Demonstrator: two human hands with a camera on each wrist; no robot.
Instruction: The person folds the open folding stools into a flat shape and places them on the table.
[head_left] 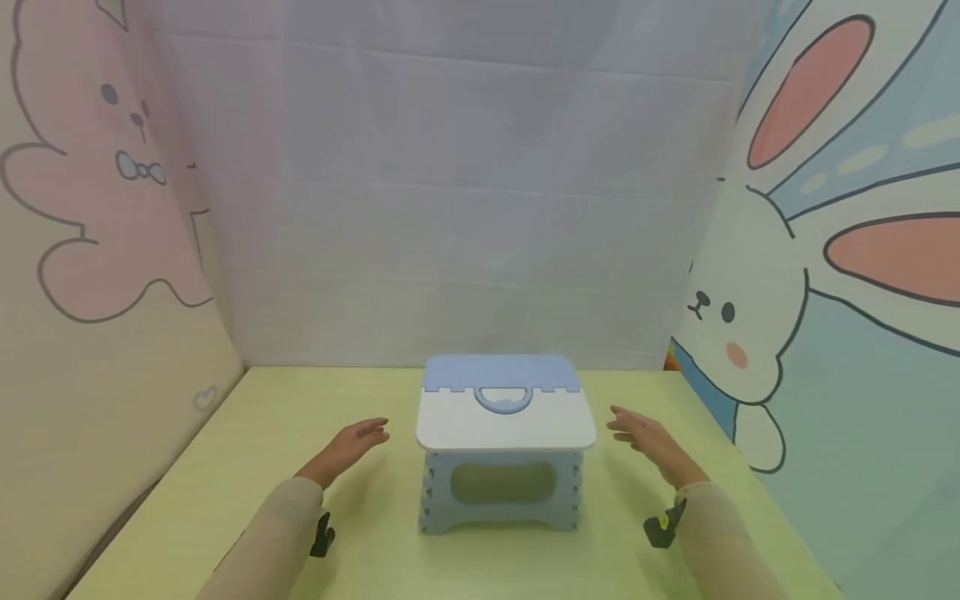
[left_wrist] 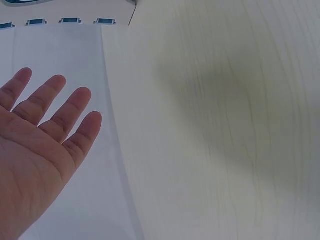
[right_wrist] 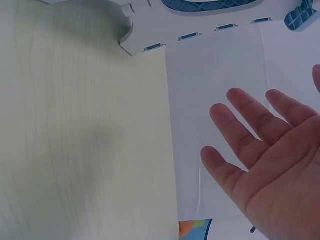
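Observation:
A folding step stool [head_left: 506, 433] stands unfolded on the table, its top part blue and part white, with a blue carry handle [head_left: 504, 406] in the middle of the top. Its light blue side panel with an oval opening faces me. To the left of the stool my left hand [head_left: 348, 450] hovers with fingers extended, touching nothing. On the other side my right hand [head_left: 652, 442] is held apart from it, fingers spread and palm inward. Each wrist view shows a bare palm, the left hand [left_wrist: 40, 135] and the right hand [right_wrist: 275, 155], with the stool's side edge [right_wrist: 200, 22] above.
The pale yellow wood-grain table [head_left: 360, 567] lies under the stool. A white sheet [head_left: 465, 208] hangs behind it. Cartoon panels flank the table, with a pink animal [head_left: 112, 208] at left and a white rabbit [head_left: 757, 333] at right. Dark wrist devices [head_left: 663, 527] sit at both sleeves.

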